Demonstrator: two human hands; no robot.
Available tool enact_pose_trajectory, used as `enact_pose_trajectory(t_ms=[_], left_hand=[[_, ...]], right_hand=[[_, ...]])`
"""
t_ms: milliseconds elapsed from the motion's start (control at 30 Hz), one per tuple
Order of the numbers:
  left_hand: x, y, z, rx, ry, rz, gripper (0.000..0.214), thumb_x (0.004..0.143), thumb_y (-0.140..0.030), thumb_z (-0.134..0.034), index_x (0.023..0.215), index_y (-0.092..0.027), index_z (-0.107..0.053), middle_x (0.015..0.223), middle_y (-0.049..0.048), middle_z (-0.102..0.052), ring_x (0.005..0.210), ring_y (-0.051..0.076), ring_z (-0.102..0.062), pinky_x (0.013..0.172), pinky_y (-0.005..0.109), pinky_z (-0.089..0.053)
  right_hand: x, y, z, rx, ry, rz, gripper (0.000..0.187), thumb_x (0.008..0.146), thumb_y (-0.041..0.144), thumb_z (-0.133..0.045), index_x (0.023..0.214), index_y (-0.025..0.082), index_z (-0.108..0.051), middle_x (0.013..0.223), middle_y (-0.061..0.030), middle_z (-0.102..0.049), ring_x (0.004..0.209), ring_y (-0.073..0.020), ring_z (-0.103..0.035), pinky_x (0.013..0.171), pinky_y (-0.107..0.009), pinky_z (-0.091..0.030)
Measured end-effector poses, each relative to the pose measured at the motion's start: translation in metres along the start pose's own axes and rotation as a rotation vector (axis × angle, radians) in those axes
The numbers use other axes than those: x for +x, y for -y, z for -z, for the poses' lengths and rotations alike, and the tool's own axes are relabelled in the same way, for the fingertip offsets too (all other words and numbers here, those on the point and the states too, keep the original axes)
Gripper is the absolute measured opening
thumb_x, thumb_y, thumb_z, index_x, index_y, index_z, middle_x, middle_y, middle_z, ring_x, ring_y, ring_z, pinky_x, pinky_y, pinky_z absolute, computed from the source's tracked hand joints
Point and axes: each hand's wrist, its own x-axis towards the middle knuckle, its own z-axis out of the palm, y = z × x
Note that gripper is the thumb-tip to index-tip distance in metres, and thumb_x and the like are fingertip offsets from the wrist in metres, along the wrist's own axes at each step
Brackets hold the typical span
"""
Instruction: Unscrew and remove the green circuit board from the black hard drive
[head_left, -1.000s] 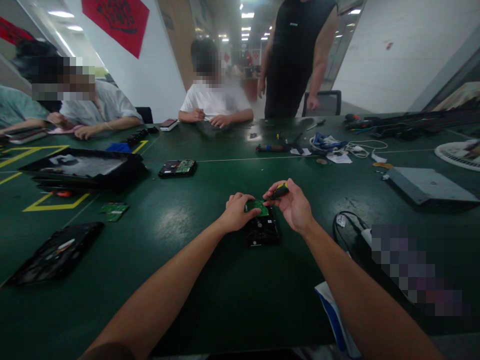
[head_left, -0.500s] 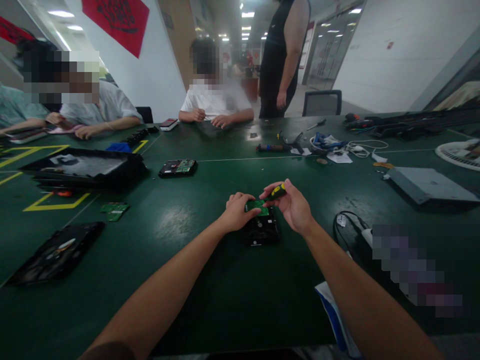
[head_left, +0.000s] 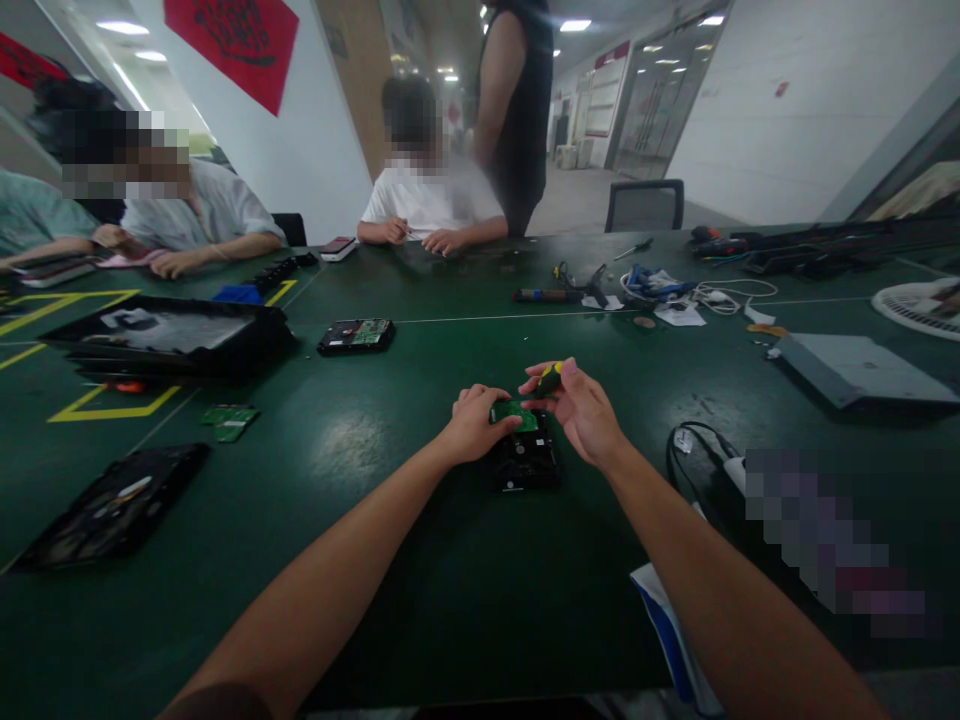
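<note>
Gripping a black-and-yellow screwdriver (head_left: 550, 379), the right hand (head_left: 583, 408) hovers over a hard drive (head_left: 523, 463) lying on the green table (head_left: 427, 610); the left hand (head_left: 475, 424) clasps its side and circuit board (head_left: 528, 421)

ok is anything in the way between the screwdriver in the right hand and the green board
Nothing visible stands between the screwdriver in the right hand and the green board on the hard drive. The left hand covers the board's left part only. The screwdriver's tip is hidden, so contact can't be told.
</note>
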Motion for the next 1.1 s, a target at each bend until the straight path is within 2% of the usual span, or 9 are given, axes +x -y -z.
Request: enact_pose_trajectory(t_ms=[233,467,900,1100], left_hand=[[-0.0006,-0.002,0.0006,-0.008,0.003,0.01,0.048,0.091,-0.052,-0.064,0.132,-0.027,-0.062,0.129,0.0112,-0.06,0.122,0.034,-0.052,0.104,0.052,-0.043],[-0.0015,-0.0017,0.001,-0.01,0.003,0.002,0.049,0.092,-0.054,-0.063,0.133,-0.028,-0.061,0.128,0.0104,-0.06,0.123,0.033,-0.051,0.105,0.05,-0.042],[0.0,0.0004,-0.0004,-0.009,-0.001,0.007,0.05,0.09,-0.054,-0.064,0.132,-0.026,-0.063,0.127,0.0118,-0.06,0.121,0.034,-0.052,0.103,0.051,-0.043],[0.0002,0.0005,-0.0009,-0.011,-0.005,0.007,0.05,0.09,-0.054,-0.065,0.132,-0.027,-0.063,0.127,0.0115,-0.06,0.121,0.033,-0.052,0.103,0.05,-0.043]], right_hand=[[0.0007,0.0012,0.0,-0.026,0.039,0.005,0.046,0.101,0.058,-0.05,0.11,0.021,-0.075,0.099,-0.0094,-0.072,0.097,-0.0231,-0.068,0.08,-0.039,-0.057],[0.0,0.0014,-0.0005,-0.081,0.017,0.011,0.039,0.099,0.057,-0.056,0.109,0.024,-0.075,0.097,-0.0072,-0.07,0.093,-0.0207,-0.065,0.072,-0.033,-0.056],[0.0029,0.001,0.0017,-0.048,-0.03,0.002,0.05,0.1,0.064,-0.047,0.107,0.023,-0.075,0.091,-0.0073,-0.07,0.088,-0.0217,-0.065,0.073,-0.036,-0.055],[0.003,0.0012,0.0014,-0.078,-0.012,0.013,0.047,0.1,0.062,-0.049,0.104,0.023,-0.075,0.092,-0.0075,-0.069,0.09,-0.0216,-0.065,0.071,-0.035,-0.055]])
